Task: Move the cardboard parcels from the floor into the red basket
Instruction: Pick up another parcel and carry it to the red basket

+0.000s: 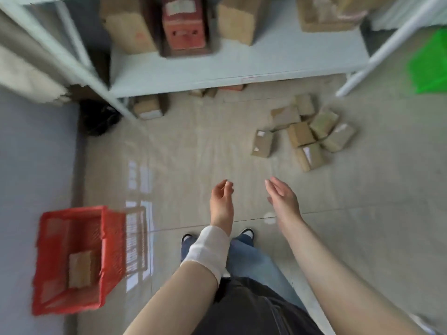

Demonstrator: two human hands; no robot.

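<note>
A red plastic basket [111,247] stands on the floor at the lower left, with one cardboard parcel [80,269] lying inside it. Several cardboard parcels [305,134] lie in a loose pile on the floor at the upper right; one parcel [262,143] sits apart on the pile's left. My left hand [221,204], with a white wrap on its wrist, hangs empty with fingers loosely curled. My right hand [283,198] is beside it, empty with fingers apart. Both hands are above bare floor, below and left of the pile.
A white metal shelf [237,68] spans the top, carrying brown boxes and a red box [185,25]. More small boxes [147,108] lie under it. A green bag [429,64] is at the right edge, a dark object [99,119] by the grey wall on the left.
</note>
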